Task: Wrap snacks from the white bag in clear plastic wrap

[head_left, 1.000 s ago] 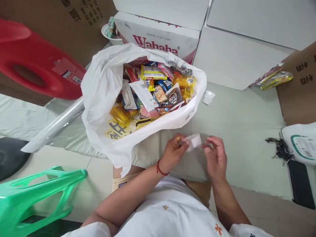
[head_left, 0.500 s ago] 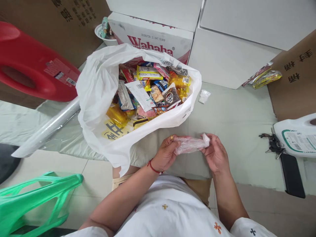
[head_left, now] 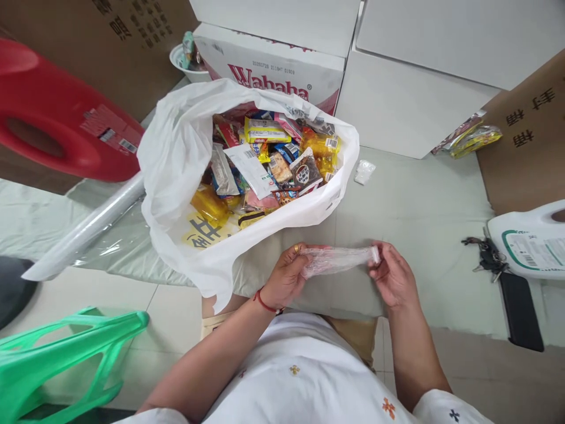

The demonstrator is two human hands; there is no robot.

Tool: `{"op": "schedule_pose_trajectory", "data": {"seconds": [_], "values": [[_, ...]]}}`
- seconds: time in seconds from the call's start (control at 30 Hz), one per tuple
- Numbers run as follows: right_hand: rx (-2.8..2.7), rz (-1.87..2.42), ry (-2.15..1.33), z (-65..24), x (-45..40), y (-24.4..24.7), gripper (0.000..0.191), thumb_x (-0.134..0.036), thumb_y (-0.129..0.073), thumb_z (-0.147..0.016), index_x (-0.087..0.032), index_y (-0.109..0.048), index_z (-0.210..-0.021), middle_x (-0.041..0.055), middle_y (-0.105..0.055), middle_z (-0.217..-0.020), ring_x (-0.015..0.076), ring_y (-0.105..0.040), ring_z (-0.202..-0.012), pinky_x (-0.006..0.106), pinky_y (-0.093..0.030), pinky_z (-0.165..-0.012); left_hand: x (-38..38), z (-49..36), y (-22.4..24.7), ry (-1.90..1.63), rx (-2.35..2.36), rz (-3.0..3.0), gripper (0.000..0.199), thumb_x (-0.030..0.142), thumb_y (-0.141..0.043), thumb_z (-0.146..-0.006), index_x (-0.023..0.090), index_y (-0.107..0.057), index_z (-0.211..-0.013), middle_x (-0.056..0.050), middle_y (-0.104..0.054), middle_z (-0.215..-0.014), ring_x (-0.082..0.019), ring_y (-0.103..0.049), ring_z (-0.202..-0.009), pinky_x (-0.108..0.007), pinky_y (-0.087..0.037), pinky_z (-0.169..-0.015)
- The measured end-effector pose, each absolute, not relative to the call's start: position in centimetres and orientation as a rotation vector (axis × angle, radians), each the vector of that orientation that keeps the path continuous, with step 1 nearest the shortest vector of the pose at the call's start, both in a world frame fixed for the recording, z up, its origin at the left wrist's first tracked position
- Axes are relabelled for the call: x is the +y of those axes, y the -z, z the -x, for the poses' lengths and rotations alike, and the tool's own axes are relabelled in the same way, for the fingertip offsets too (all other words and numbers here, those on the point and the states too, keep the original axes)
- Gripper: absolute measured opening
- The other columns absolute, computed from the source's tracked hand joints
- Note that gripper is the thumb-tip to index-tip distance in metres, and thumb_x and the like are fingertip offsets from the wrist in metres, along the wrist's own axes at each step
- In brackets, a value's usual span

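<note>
A crinkled clear plastic wrapper (head_left: 338, 261) with some red on it is stretched between my hands, over the near edge of the covered surface. My left hand (head_left: 286, 275) pinches its left end, thumb on top. The right end, bunched and whitish, is between the thumb and fingers of my right hand (head_left: 394, 274). Just beyond, a white plastic bag (head_left: 176, 171) stands wide open, holding many packaged snacks (head_left: 267, 131). A small clear packet (head_left: 364, 172) lies to the right of the bag.
Left: a red jug (head_left: 57, 118), a plastic roll (head_left: 88, 227) and a green stool (head_left: 66, 359). Behind are white boxes (head_left: 415, 88) and a bowl (head_left: 194, 72). Right: keys (head_left: 489, 256), a black phone (head_left: 521, 312), a white jug (head_left: 529, 241) and yellow packets (head_left: 477, 141).
My hands have moved apart, the left one to the left and the right one slightly right. The wrapper between them is drawn out longer.
</note>
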State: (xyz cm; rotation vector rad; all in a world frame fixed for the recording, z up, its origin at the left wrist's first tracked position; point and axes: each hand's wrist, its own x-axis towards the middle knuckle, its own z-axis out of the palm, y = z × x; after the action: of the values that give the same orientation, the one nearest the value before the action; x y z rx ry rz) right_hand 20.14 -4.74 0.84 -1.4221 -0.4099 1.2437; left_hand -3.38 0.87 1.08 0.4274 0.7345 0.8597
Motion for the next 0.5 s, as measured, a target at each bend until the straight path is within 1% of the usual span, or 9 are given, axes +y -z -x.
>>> {"op": "schedule_pose_trajectory", "data": {"seconds": [0.07, 0.1, 0.13, 0.17, 0.23, 0.3, 0.37, 0.43, 0.5], "values": [[-0.554, 1.436, -1.232, -19.3, -4.8, -0.9, 0.069, -0.071, -0.079, -0.074, -0.029, -0.068, -0.127, 0.0067, -0.067, -0.122, 0.0175, -0.064, -0.087, 0.026, -0.059, -0.055, 0.7, 3.2, -1.2, -0.863, 0.732, -0.446, 0.036, 0.027, -0.083, -0.071, 0.019, -0.048, -0.068, -0.005, -0.079, -0.099, -0.016, -0.07, -0.084, -0.027, -0.051, -0.077], [-0.643, 1.47, -1.217, -18.8, -4.8, -0.9, 0.078, -0.069, -0.083, -0.071, -0.031, -0.063, -0.136, 0.0074, -0.064, -0.132, 0.0189, -0.064, -0.093, 0.027, -0.06, -0.058, 0.7, 3.1, -1.3, -0.857, 0.727, -0.461, 0.036, 0.028, -0.083, -0.071, 0.019, -0.048, -0.067, -0.005, -0.079, -0.099, -0.015, -0.07, -0.082, -0.027, -0.051, -0.076], [-0.715, 1.523, -1.191, -18.4, -4.7, -0.8, 0.084, -0.064, -0.088, -0.067, -0.032, -0.061, -0.139, 0.0074, -0.063, -0.135, 0.0191, -0.064, -0.094, 0.027, -0.059, -0.059, 0.6, 3.1, -1.4, -0.849, 0.719, -0.476, 0.035, 0.029, -0.083, -0.071, 0.019, -0.049, -0.068, -0.005, -0.079, -0.098, -0.015, -0.069, -0.081, -0.027, -0.051, -0.076], [-0.754, 1.587, -1.147, -18.2, -4.6, -0.8, 0.083, -0.057, -0.092, -0.064, -0.031, -0.063, -0.137, 0.0066, -0.066, -0.127, 0.0175, -0.063, -0.088, 0.024, -0.057, -0.057, 0.7, 3.1, -1.6, -0.844, 0.715, -0.491, 0.034, 0.029, -0.083, -0.072, 0.019, -0.05, -0.068, -0.005, -0.078, -0.097, -0.015, -0.069, -0.081, -0.027, -0.051, -0.076], [-0.716, 1.673, -1.042, -18.5, -4.3, -0.8, 0.064, -0.048, -0.094, -0.064, -0.025, -0.071, -0.12, 0.0019, -0.07, -0.096, 0.012, -0.056, -0.069, 0.02, -0.046, -0.048, 0.8, 3.3, -1.8, -0.852, 0.724, -0.51, 0.034, 0.029, -0.082, -0.072, 0.019, -0.051, -0.068, -0.005, -0.079, -0.098, -0.017, -0.07, -0.083, -0.028, -0.052, -0.077], [-0.571, 1.647, -0.968, -20.0, -4.3, -0.7, 0.045, -0.046, -0.091, -0.068, -0.02, -0.073, -0.1, -0.0026, -0.062, -0.073, 0.0081, -0.045, -0.056, 0.018, -0.035, -0.042, 1.1, 3.7, -2.0, -0.88, 0.751, -0.512, 0.033, 0.028, -0.082, -0.071, 0.019, -0.05, -0.067, -0.005, -0.079, -0.099, -0.018, -0.071, -0.086, -0.029, -0.053, -0.078], [-0.424, 1.579, -0.955, -22.1, -4.8, -0.5, 0.041, -0.044, -0.092, -0.065, -0.019, -0.071, -0.089, -0.0034, -0.06, -0.068, 0.0059, -0.04, -0.051, 0.017, -0.029, -0.039, 1.6, 4.3, -1.9, -0.909, 0.776, -0.496, 0.032, 0.027, -0.082, -0.07, 0.019, -0.051, -0.068, -0.004, -0.079, -0.097, -0.018, -0.071, -0.087, -0.029, -0.053, -0.079], [-0.339, 1.556, -0.914, -24.0, -5.5, -0.4, 0.041, -0.042, -0.093, -0.061, -0.019, -0.069, -0.084, -0.0029, -0.059, -0.069, 0.0052, -0.039, -0.049, 0.017, -0.026, -0.038, 1.9, 4.8, -1.7, -0.941, 0.794, -0.483, 0.03, 0.027, -0.082, -0.07, 0.019, -0.052, -0.068, -0.003, -0.078, -0.092, -0.018, -0.071, -0.084, -0.029, -0.053, -0.078], [-0.372, 1.563, -0.793, -24.9, -6.2, -0.5, 0.039, -0.044, -0.091, -0.066, -0.02, -0.07, -0.087, -0.0013, -0.061, -0.074, 0.0071, -0.045, -0.055, 0.016, -0.033, -0.041, 2.1, 5.1, -1.6, -0.951, 0.8, -0.49, 0.031, 0.027, -0.081, -0.071, 0.019, -0.052, -0.067, -0.001, -0.078, -0.09, -0.018, -0.071, -0.083, -0.028, -0.053, -0.078]]}}
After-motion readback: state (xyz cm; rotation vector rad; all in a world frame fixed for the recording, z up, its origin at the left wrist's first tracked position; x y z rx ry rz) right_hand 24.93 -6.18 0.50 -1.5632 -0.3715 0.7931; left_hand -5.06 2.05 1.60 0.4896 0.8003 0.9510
